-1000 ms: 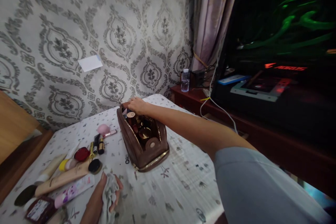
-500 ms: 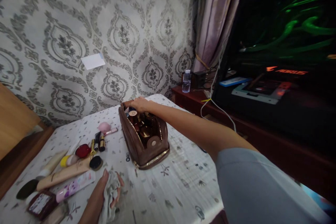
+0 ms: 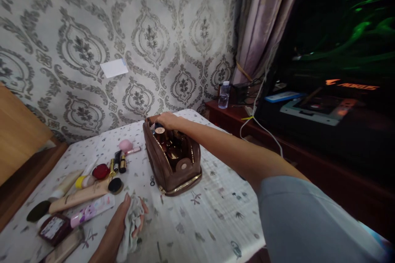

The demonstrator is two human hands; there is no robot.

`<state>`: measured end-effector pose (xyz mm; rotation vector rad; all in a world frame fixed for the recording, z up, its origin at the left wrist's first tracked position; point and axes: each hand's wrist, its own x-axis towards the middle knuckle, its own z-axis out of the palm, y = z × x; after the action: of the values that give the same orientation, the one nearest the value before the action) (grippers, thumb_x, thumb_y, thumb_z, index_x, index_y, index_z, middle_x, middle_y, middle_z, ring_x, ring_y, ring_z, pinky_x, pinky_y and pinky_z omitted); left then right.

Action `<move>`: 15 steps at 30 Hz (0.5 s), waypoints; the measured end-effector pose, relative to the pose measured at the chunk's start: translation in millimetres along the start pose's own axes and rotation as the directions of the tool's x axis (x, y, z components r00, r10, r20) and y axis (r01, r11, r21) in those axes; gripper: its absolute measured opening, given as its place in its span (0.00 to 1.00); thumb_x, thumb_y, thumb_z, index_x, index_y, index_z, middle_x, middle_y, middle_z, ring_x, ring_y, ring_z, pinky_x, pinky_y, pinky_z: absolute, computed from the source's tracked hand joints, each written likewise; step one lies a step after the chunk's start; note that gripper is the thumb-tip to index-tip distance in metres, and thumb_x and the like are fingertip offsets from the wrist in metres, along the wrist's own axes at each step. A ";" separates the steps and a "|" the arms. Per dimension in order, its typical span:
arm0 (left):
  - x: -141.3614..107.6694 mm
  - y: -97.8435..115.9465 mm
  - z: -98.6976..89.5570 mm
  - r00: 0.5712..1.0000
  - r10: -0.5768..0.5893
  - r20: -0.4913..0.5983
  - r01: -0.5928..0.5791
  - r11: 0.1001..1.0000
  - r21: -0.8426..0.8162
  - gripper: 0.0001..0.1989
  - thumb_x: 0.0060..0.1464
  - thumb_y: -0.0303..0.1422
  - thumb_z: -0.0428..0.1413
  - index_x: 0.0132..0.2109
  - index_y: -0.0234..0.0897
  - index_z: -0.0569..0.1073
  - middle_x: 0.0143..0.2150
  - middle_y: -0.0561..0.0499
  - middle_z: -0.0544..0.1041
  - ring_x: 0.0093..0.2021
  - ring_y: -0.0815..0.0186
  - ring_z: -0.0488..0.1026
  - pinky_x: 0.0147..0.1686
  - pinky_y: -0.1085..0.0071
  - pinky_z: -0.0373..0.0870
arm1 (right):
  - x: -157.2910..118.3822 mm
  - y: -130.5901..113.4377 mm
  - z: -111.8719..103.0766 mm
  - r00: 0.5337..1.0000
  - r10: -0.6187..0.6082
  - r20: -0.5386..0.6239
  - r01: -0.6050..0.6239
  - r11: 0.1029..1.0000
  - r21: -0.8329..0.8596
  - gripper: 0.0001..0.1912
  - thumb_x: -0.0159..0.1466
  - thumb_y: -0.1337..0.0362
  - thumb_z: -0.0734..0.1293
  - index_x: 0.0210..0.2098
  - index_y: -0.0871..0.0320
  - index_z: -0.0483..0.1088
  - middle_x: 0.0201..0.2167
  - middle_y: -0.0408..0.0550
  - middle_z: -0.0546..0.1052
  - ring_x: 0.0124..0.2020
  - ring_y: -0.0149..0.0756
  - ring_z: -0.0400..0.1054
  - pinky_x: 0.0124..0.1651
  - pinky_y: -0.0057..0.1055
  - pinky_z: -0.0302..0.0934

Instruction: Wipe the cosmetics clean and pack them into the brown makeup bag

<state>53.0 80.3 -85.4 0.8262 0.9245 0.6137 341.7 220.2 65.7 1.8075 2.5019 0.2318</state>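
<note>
A brown cosmetic bag point(image 3: 157, 170) stands unzipped on the cloth-covered table, with several bottles and a round-capped container point(image 3: 159, 132) inside. My right hand point(image 3: 169, 121) reaches into the far end of the bag; its fingertips are hidden behind the rim, so what they touch does not show. Near the front, my left hand point(image 3: 119, 226) is closed around a crumpled pale cloth point(image 3: 132, 224). To its left lie a purple-and-white tube point(image 3: 92, 209), a long beige tube point(image 3: 78, 195), a black-lidded jar point(image 3: 115, 185) and a dark red bottle point(image 3: 54, 229).
A pink makeup sponge point(image 3: 125, 145) and several small lipstick-like tubes point(image 3: 122, 163) lie left of the bag. On the dark red desk point(image 3: 212, 109) at right stand a water bottle point(image 3: 224, 95) and a large screen point(image 3: 345, 49). A white cable point(image 3: 271, 137) hangs beside it.
The view has shifted slightly, so the scene sits a little further right. My right hand stays at the far end of the bag, and my left hand still holds the cloth.
</note>
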 end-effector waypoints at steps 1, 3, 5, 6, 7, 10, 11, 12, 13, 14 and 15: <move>0.0 -1.4 0.4 1.000 0.024 -0.008 -0.024 1.000 -0.002 0.27 0.54 0.59 0.55 0.32 0.37 0.74 0.15 0.54 0.68 0.12 0.71 0.60 0.14 0.75 0.54 | 1.3 -0.1 1.6 1.000 0.001 -0.003 -0.001 1.000 0.003 0.15 0.67 0.66 0.63 0.51 0.60 0.76 0.51 0.59 0.79 0.55 0.48 0.72 0.50 0.35 0.63; -1.6 -4.0 2.3 0.997 0.076 -0.018 -0.076 0.997 0.012 0.28 0.53 0.59 0.56 0.31 0.35 0.74 0.16 0.54 0.68 0.12 0.73 0.59 0.14 0.76 0.53 | 3.8 0.1 5.0 1.000 -0.006 -0.006 0.007 1.000 0.009 0.16 0.67 0.67 0.63 0.52 0.60 0.75 0.51 0.59 0.78 0.55 0.49 0.72 0.50 0.36 0.63; -4.6 -4.8 5.6 0.991 0.129 -0.025 -0.127 0.990 0.058 0.31 0.51 0.62 0.56 0.31 0.34 0.74 0.16 0.54 0.68 0.13 0.74 0.58 0.14 0.77 0.51 | 6.1 1.4 8.0 1.000 -0.023 -0.004 0.023 1.000 0.014 0.17 0.67 0.67 0.63 0.54 0.60 0.74 0.51 0.60 0.78 0.54 0.50 0.72 0.49 0.36 0.62; -6.4 -4.2 7.7 0.988 0.150 -0.024 -0.147 0.985 0.091 0.32 0.50 0.63 0.56 0.31 0.33 0.74 0.16 0.54 0.68 0.13 0.74 0.57 0.14 0.77 0.50 | 7.2 2.4 9.2 0.999 -0.032 -0.002 0.032 0.999 0.016 0.18 0.67 0.67 0.63 0.55 0.60 0.74 0.51 0.60 0.78 0.53 0.50 0.72 0.49 0.36 0.62; -8.3 -3.1 10.0 0.986 0.166 -0.018 -0.162 0.978 0.129 0.33 0.49 0.64 0.55 0.31 0.33 0.74 0.16 0.54 0.69 0.13 0.74 0.57 0.14 0.77 0.50 | 8.4 3.4 10.2 0.999 -0.041 0.001 0.041 0.999 0.018 0.19 0.66 0.67 0.64 0.55 0.59 0.73 0.51 0.60 0.78 0.53 0.51 0.72 0.49 0.36 0.62; -13.3 1.8 17.1 0.984 0.177 -0.019 -0.170 0.966 0.194 0.36 0.48 0.66 0.53 0.31 0.32 0.75 0.16 0.53 0.68 0.13 0.73 0.58 0.15 0.76 0.50 | 10.9 5.6 12.3 0.998 -0.068 0.011 0.068 0.998 0.008 0.20 0.65 0.66 0.66 0.57 0.58 0.72 0.52 0.59 0.78 0.53 0.51 0.72 0.50 0.36 0.61; -14.7 3.4 19.2 0.984 0.176 -0.022 -0.168 0.964 0.204 0.36 0.47 0.67 0.53 0.31 0.32 0.75 0.16 0.54 0.67 0.13 0.73 0.58 0.15 0.76 0.50 | 11.2 5.5 12.7 0.997 -0.071 0.014 0.071 0.998 -0.001 0.20 0.65 0.66 0.66 0.57 0.59 0.72 0.52 0.59 0.78 0.54 0.50 0.71 0.51 0.35 0.61; -15.9 4.9 21.0 0.984 0.179 -0.025 -0.170 0.962 0.212 0.37 0.46 0.67 0.53 0.31 0.32 0.75 0.16 0.54 0.67 0.14 0.73 0.59 0.15 0.76 0.50 | 11.2 5.0 12.8 0.997 -0.072 0.017 0.073 0.997 -0.011 0.20 0.65 0.66 0.66 0.57 0.59 0.72 0.52 0.60 0.78 0.54 0.50 0.71 0.51 0.35 0.60; -17.0 6.5 22.5 0.982 0.185 -0.030 -0.174 0.960 0.220 0.37 0.46 0.67 0.53 0.31 0.32 0.75 0.16 0.54 0.67 0.14 0.73 0.59 0.15 0.76 0.50 | 10.8 4.1 12.5 0.997 -0.072 0.022 0.073 0.997 -0.019 0.20 0.65 0.66 0.66 0.57 0.59 0.72 0.52 0.60 0.78 0.53 0.50 0.72 0.50 0.35 0.60; -18.1 8.6 23.5 0.981 0.192 -0.036 -0.179 0.957 0.229 0.37 0.46 0.67 0.53 0.31 0.32 0.75 0.16 0.54 0.67 0.14 0.73 0.59 0.16 0.77 0.50 | 9.9 2.9 11.8 0.997 -0.070 0.027 0.071 0.997 -0.021 0.21 0.65 0.66 0.66 0.58 0.59 0.71 0.52 0.60 0.78 0.53 0.49 0.72 0.50 0.34 0.61; -19.3 11.4 24.0 0.980 0.195 -0.039 -0.180 0.953 0.243 0.37 0.46 0.67 0.53 0.31 0.32 0.75 0.17 0.53 0.68 0.14 0.73 0.59 0.16 0.77 0.50 | 8.8 1.7 10.5 0.997 -0.069 0.034 0.070 0.997 -0.019 0.22 0.65 0.66 0.66 0.59 0.59 0.70 0.52 0.61 0.78 0.52 0.49 0.72 0.50 0.34 0.61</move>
<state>63.4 63.6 -59.1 1.1258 0.9969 0.7049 341.8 230.0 56.1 1.6985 2.5249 0.2219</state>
